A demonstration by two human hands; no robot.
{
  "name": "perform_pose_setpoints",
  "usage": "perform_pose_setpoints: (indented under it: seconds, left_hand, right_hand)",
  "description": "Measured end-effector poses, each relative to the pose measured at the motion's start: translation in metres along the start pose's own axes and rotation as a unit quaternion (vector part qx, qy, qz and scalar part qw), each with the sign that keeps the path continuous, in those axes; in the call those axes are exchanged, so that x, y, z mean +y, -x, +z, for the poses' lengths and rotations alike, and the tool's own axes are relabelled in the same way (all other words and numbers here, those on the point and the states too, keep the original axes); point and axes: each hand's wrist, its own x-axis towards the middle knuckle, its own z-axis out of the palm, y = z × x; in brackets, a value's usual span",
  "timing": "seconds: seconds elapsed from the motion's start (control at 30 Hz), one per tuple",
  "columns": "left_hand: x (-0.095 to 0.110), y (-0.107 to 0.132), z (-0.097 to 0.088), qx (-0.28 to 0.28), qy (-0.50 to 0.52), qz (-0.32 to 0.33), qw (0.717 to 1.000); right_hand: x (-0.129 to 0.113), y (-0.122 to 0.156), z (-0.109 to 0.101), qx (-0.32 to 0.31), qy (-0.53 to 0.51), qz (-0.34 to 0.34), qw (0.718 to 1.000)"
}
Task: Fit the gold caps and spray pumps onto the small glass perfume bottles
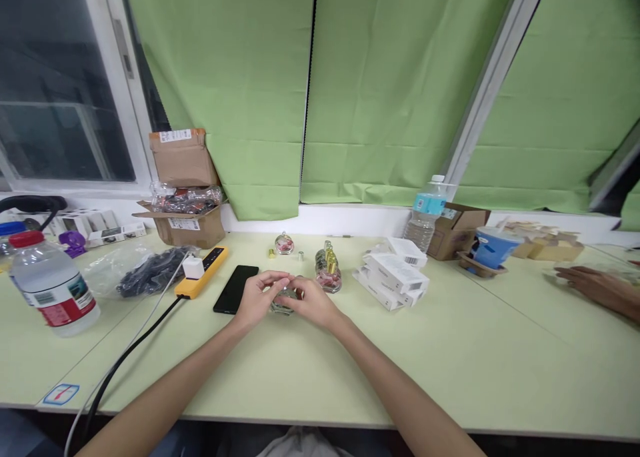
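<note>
Both my hands meet at the middle of the pale green table. My left hand and my right hand are closed around a small clear glass bottle, fingertips pinched together above it. Most of the bottle is hidden by my fingers. Just behind my right hand stands another small glass bottle with gold caps and red bits. A third small round bottle sits farther back, with two tiny caps beside it. A black phone lies flat just left of my left hand.
A yellow power strip with a white plug and cable lies left of the phone, beside a bag of dark parts. Water bottles, cardboard boxes, stacked white boxes and a blue cup stand around. Another person's hand rests at the right.
</note>
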Motion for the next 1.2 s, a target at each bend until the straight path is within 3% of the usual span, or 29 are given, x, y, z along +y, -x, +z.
perform_pose_setpoints:
  seconds: [0.23, 0.63, 0.93, 1.2]
  left_hand:
    - [-0.002, 0.0, -0.001, 0.027, -0.077, 0.026, 0.996]
    - [0.0, 0.001, 0.0, 0.038, -0.105, 0.049, 0.993]
    - [0.004, 0.001, -0.002, 0.034, -0.159, 0.144, 0.976]
    - [0.009, 0.002, -0.002, 0.048, -0.17, 0.145, 0.973]
  right_hand:
    - [0.003, 0.0, 0.0, 0.013, 0.006, 0.005, 1.0]
    - [0.006, 0.0, 0.0, 0.018, 0.016, -0.005, 1.0]
    - [0.008, 0.001, -0.001, 0.005, 0.019, 0.0, 1.0]
    - [0.006, 0.0, 0.0, 0.009, 0.023, 0.001, 1.0]
